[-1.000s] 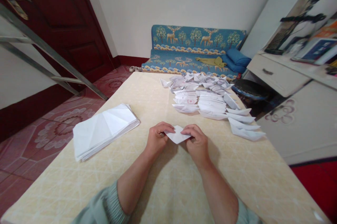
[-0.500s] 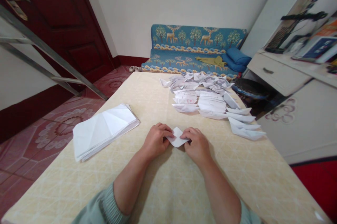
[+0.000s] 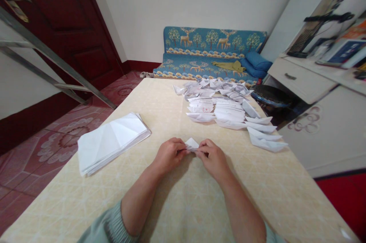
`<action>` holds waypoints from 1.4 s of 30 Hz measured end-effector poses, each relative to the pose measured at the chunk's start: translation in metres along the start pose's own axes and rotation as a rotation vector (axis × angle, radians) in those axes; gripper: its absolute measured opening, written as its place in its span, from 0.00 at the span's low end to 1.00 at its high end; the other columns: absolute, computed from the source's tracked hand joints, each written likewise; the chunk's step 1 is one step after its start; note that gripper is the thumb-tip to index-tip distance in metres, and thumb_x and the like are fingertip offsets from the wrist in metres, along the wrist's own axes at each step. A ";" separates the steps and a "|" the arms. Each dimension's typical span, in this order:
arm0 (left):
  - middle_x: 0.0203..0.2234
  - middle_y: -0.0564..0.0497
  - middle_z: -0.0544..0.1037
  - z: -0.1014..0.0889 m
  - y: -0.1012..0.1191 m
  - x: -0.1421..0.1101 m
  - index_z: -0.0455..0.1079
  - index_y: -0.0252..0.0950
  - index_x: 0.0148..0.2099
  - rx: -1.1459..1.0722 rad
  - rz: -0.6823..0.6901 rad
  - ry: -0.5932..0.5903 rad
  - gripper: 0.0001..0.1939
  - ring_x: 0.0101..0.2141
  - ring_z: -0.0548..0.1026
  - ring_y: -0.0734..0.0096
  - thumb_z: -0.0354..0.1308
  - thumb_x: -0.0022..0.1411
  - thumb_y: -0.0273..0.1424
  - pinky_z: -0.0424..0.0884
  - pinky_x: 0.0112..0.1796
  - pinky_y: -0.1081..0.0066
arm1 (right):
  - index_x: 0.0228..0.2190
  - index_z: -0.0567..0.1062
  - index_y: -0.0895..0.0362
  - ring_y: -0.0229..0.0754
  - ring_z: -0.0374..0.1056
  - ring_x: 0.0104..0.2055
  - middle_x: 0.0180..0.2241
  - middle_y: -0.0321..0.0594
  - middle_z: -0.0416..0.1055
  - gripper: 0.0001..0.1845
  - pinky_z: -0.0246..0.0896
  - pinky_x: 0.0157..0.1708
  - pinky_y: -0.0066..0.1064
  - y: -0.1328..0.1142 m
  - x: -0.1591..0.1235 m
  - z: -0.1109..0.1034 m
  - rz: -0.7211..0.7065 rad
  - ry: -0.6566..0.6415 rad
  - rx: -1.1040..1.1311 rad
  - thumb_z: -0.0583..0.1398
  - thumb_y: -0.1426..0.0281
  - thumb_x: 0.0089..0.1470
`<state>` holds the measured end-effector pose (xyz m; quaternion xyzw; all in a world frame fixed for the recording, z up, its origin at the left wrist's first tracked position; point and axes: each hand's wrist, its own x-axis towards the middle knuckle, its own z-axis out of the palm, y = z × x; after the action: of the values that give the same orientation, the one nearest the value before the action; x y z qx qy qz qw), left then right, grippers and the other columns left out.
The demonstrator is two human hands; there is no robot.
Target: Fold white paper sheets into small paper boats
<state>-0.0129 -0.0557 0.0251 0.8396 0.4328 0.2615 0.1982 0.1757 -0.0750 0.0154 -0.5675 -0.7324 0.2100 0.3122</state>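
While the left hand [image 3: 170, 155] and right hand [image 3: 213, 155] grip a small folded paper [image 3: 191, 144] between them, paper boats [image 3: 225, 115] lie heaped nearby (white, some printed).

left hand [image 3: 170, 155]: curled in a pinch, centre of frame | right hand [image 3: 213, 157]: curled in a pinch, just beside it | left forearm [image 3: 140, 201], right forearm [image 3: 240, 205]: angling inward from bottom edge

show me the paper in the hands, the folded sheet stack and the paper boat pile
folded paper [image 3: 191, 144], head view, its top corner
folded sheet stack [image 3: 110, 144], head view, top sheet
paper boat pile [image 3: 225, 115], head view, pile's middle
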 end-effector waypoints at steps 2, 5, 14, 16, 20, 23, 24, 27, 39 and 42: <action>0.26 0.50 0.74 0.001 -0.001 0.001 0.74 0.36 0.30 0.017 -0.055 0.002 0.12 0.29 0.70 0.72 0.51 0.60 0.33 0.61 0.31 0.74 | 0.21 0.76 0.55 0.35 0.64 0.29 0.29 0.36 0.68 0.11 0.54 0.29 0.24 -0.001 0.001 0.000 0.029 0.015 -0.008 0.57 0.70 0.52; 0.26 0.50 0.75 0.006 -0.003 0.004 0.73 0.37 0.31 0.050 -0.141 0.037 0.13 0.28 0.70 0.72 0.51 0.60 0.35 0.59 0.29 0.74 | 0.20 0.74 0.56 0.34 0.64 0.27 0.27 0.35 0.68 0.13 0.52 0.27 0.24 -0.002 0.003 0.003 0.082 0.062 -0.034 0.56 0.68 0.53; 0.27 0.50 0.77 0.015 -0.007 0.011 0.74 0.39 0.32 0.126 -0.276 0.104 0.14 0.26 0.70 0.72 0.52 0.59 0.40 0.55 0.27 0.74 | 0.20 0.74 0.55 0.36 0.63 0.26 0.25 0.35 0.70 0.11 0.47 0.24 0.26 -0.005 0.009 0.009 0.209 0.162 -0.227 0.58 0.66 0.51; 0.27 0.50 0.77 0.015 -0.006 0.012 0.74 0.39 0.31 0.131 -0.287 0.107 0.14 0.26 0.70 0.72 0.52 0.58 0.40 0.55 0.27 0.74 | 0.20 0.74 0.54 0.36 0.63 0.26 0.26 0.35 0.71 0.10 0.46 0.24 0.26 -0.006 0.010 0.010 0.230 0.167 -0.257 0.58 0.66 0.50; 0.27 0.50 0.76 0.016 -0.005 0.013 0.73 0.39 0.31 0.157 -0.318 0.103 0.13 0.26 0.69 0.72 0.52 0.58 0.40 0.54 0.27 0.73 | 0.20 0.73 0.54 0.36 0.63 0.26 0.26 0.35 0.71 0.09 0.45 0.24 0.27 -0.007 0.012 0.012 0.257 0.182 -0.301 0.60 0.65 0.49; 0.28 0.50 0.76 0.016 -0.003 0.014 0.73 0.39 0.31 0.188 -0.348 0.092 0.13 0.26 0.69 0.71 0.52 0.58 0.40 0.54 0.27 0.73 | 0.19 0.73 0.54 0.36 0.63 0.25 0.25 0.35 0.70 0.10 0.45 0.23 0.27 -0.007 0.014 0.013 0.277 0.182 -0.337 0.61 0.64 0.47; 0.28 0.50 0.75 0.017 -0.003 0.014 0.73 0.39 0.31 0.199 -0.354 0.088 0.13 0.27 0.69 0.71 0.51 0.58 0.40 0.53 0.27 0.73 | 0.19 0.72 0.54 0.36 0.63 0.25 0.25 0.35 0.70 0.10 0.45 0.23 0.27 -0.007 0.015 0.013 0.278 0.180 -0.347 0.61 0.64 0.47; 0.28 0.51 0.74 0.019 -0.001 0.014 0.71 0.39 0.30 0.229 -0.360 0.086 0.13 0.27 0.69 0.71 0.51 0.58 0.40 0.53 0.27 0.73 | 0.19 0.72 0.54 0.36 0.63 0.26 0.25 0.34 0.69 0.10 0.46 0.24 0.28 -0.007 0.015 0.014 0.274 0.177 -0.376 0.61 0.65 0.48; 0.31 0.50 0.71 0.026 0.007 0.011 0.67 0.37 0.31 0.289 -0.356 0.136 0.09 0.33 0.69 0.70 0.50 0.60 0.35 0.58 0.30 0.73 | 0.29 0.72 0.53 0.40 0.65 0.34 0.32 0.37 0.68 0.06 0.52 0.30 0.29 -0.009 0.011 0.017 0.237 0.201 -0.433 0.61 0.64 0.49; 0.31 0.50 0.71 0.026 0.008 0.011 0.67 0.36 0.31 0.267 -0.354 0.150 0.08 0.34 0.69 0.69 0.52 0.59 0.34 0.59 0.32 0.73 | 0.28 0.71 0.53 0.39 0.65 0.34 0.32 0.36 0.68 0.06 0.51 0.31 0.28 -0.008 0.010 0.017 0.227 0.196 -0.411 0.61 0.65 0.49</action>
<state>0.0135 -0.0536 0.0116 0.7475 0.6176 0.2249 0.0957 0.1562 -0.0669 0.0105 -0.7153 -0.6575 0.0341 0.2342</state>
